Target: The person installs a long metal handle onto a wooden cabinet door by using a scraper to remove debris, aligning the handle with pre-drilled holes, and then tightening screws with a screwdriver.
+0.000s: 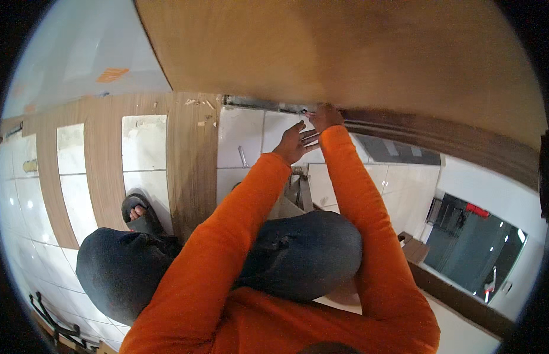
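My left hand [295, 143] is held just above the white floor tiles, palm partly turned up, fingers apart and nothing in it. Beside it, my right hand [327, 117] is at the lower edge of a large brown wooden panel [322, 47]. Its fingers are closed around something small and dark by that edge, too small to name. A grey metal strip [260, 105] runs along the gap under the panel. On the tiles left of my hands lies a slim metal tool [243, 156], perhaps a wrench.
Wood-grain boards [192, 159] lie across the tiles at left, with wood chips [198, 103] on one. My sandalled foot [141, 213] stands between them. At right are a dark panel [398, 150] and a dark glossy surface [472, 242] bearing a red item [478, 210].
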Demonstrator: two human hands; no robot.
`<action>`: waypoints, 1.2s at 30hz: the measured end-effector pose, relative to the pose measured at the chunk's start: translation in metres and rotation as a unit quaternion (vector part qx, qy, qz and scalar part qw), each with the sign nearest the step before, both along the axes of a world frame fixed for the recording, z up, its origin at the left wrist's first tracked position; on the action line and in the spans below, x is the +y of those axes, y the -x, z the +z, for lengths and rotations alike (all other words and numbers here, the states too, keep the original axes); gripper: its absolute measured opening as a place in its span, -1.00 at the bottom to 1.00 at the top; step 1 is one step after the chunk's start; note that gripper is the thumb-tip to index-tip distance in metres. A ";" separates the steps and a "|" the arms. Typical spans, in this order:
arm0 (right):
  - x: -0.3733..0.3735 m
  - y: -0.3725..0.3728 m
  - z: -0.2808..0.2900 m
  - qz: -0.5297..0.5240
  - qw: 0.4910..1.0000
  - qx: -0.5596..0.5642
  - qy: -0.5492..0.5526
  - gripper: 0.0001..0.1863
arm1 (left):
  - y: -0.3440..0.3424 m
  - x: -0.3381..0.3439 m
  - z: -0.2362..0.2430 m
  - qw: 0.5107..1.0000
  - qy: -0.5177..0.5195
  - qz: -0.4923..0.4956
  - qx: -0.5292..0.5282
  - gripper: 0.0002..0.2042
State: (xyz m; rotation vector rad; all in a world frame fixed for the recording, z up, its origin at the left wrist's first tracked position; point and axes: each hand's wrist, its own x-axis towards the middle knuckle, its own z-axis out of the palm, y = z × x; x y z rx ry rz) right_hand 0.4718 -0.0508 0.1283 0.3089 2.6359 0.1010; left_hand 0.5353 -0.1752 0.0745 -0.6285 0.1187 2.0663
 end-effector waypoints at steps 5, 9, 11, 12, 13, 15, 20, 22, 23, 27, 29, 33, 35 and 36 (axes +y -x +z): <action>0.015 -0.008 0.002 0.007 0.997 0.073 0.027 -0.19 | -0.022 0.019 0.004 0.997 -0.031 0.015 -0.067 -0.32; 0.022 -0.008 -0.004 -0.037 0.998 0.040 -0.015 -0.21 | -0.022 0.025 -0.001 0.998 -0.031 0.027 -0.041 -0.28; 0.033 -0.009 -0.004 -0.033 0.999 0.020 -0.015 -0.23 | -0.021 0.035 0.005 0.999 -0.022 0.022 -0.034 -0.27; 0.014 -0.008 -0.001 -0.020 0.999 0.025 -0.003 -0.29 | -0.017 0.028 -0.005 0.998 -0.015 0.028 -0.061 -0.27; 0.008 -0.010 0.004 -0.010 0.999 0.031 -0.002 -0.34 | -0.014 0.031 -0.008 0.996 -0.016 0.030 -0.086 -0.26; 0.023 -0.019 -0.002 0.005 0.998 0.065 -0.013 -0.39 | -0.010 0.050 -0.010 0.993 -0.005 0.015 -0.120 -0.35; 0.043 -0.039 -0.006 0.013 0.997 -0.002 -0.077 -0.51 | -0.003 0.119 -0.024 0.970 -0.173 0.137 -0.105 -0.60; 0.033 -0.041 -0.002 -0.022 0.996 -0.004 -0.085 -0.64 | -0.011 0.142 -0.053 0.979 -0.122 0.160 0.014 -0.59; -0.002 -0.029 -0.001 -0.005 0.998 0.002 -0.063 -0.64 | 0.000 0.133 -0.092 0.973 -0.039 0.180 0.138 -0.58; -0.037 -0.026 -0.005 0.010 0.998 0.044 -0.038 -0.69 | -0.002 0.120 -0.149 0.966 -0.051 0.196 0.160 -0.56; 0.030 -0.057 -0.008 -0.043 0.993 0.038 -0.099 -0.70 | -0.029 0.154 -0.081 0.973 -0.160 0.163 0.026 -0.58; -0.005 -0.039 -0.009 -0.020 0.996 0.045 -0.076 -0.70 | -0.009 0.111 -0.094 0.973 -0.166 0.154 0.038 -0.60; -0.025 -0.036 -0.010 -0.010 0.996 0.055 -0.073 -0.69 | -0.004 0.096 -0.103 0.948 0.089 0.155 0.265 -0.62; -0.033 -0.035 -0.009 -0.017 0.997 0.044 -0.053 -0.69 | -0.004 0.091 -0.098 0.916 0.175 0.147 0.330 -0.63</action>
